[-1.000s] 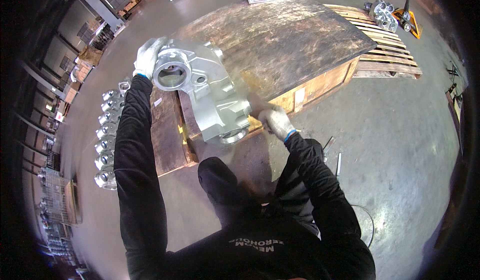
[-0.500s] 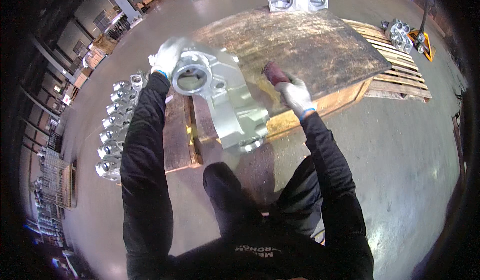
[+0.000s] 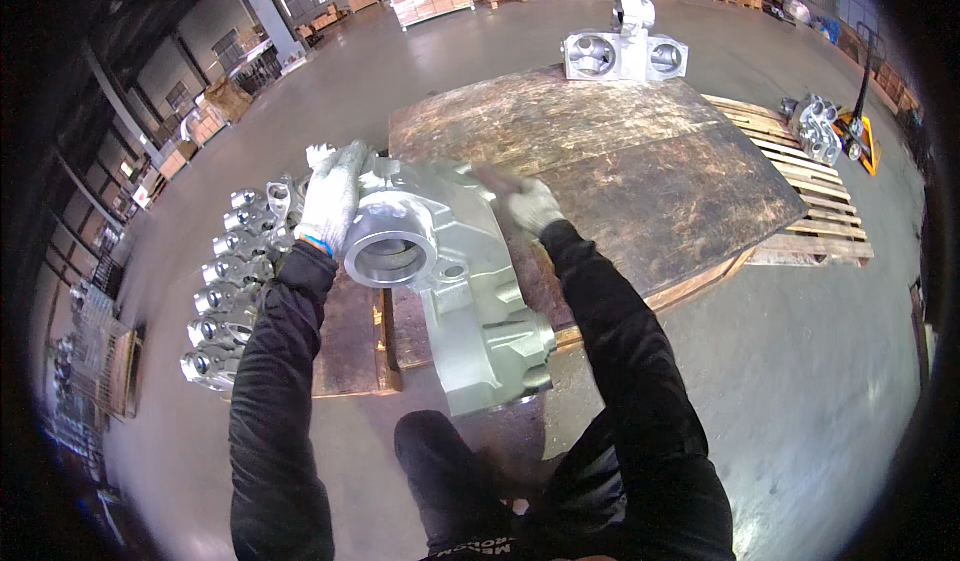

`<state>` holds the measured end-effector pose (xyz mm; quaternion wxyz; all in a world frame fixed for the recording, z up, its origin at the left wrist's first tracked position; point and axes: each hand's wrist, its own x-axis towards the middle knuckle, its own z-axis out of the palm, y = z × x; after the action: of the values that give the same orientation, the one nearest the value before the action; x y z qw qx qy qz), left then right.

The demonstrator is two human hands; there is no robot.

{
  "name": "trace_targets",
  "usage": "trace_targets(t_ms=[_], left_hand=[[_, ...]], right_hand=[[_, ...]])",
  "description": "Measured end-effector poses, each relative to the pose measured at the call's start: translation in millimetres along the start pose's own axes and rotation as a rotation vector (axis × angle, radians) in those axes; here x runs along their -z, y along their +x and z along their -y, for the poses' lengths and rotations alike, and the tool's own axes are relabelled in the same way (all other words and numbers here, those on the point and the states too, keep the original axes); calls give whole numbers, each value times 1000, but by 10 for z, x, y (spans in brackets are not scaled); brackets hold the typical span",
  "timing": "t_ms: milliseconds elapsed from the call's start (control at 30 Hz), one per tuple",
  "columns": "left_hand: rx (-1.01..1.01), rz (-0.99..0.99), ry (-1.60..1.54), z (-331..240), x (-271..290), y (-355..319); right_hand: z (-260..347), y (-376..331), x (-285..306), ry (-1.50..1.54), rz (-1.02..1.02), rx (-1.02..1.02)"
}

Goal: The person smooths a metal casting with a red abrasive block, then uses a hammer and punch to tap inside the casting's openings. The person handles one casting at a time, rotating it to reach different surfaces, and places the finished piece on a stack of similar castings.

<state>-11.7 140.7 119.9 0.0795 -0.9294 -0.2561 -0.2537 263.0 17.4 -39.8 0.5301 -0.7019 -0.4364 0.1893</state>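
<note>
A large silvery metal casting (image 3: 468, 271) with a round bored ring rests partly over the near edge of the wooden table and is tilted toward me. My left hand (image 3: 335, 199), in a white glove, is closed over the casting's upper left end beside the ring. At its far right side is my gloved right hand (image 3: 533, 206), smeared a little by motion. It grips a dark red rolled piece (image 3: 490, 177), like abrasive cloth, whose tip meets or nearly meets the casting's edge; contact is unclear.
Another casting (image 3: 628, 56) stands at the far edge of the dark-stained wooden table (image 3: 690, 181). To the left are several castings (image 3: 215, 301) in a row. Beyond the table's right side lie a slatted pallet (image 3: 800, 186) and a yellow pallet jack (image 3: 858, 141).
My right hand has swung left and away from me, bringing the dark red piece from over the table to the casting's far edge. The view has tilted up; my left hand keeps its hold.
</note>
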Motion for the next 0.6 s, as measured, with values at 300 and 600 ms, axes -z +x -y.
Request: trace_targets(t_ms=[300,600], left_hand=[[-97,-118,-69,48,-64,-57],[158,-55,-369,57,-169,-9]], right_hand=[[-528,590,-31,232,-45,-55],[-1024,332,-22,-632,216,440]])
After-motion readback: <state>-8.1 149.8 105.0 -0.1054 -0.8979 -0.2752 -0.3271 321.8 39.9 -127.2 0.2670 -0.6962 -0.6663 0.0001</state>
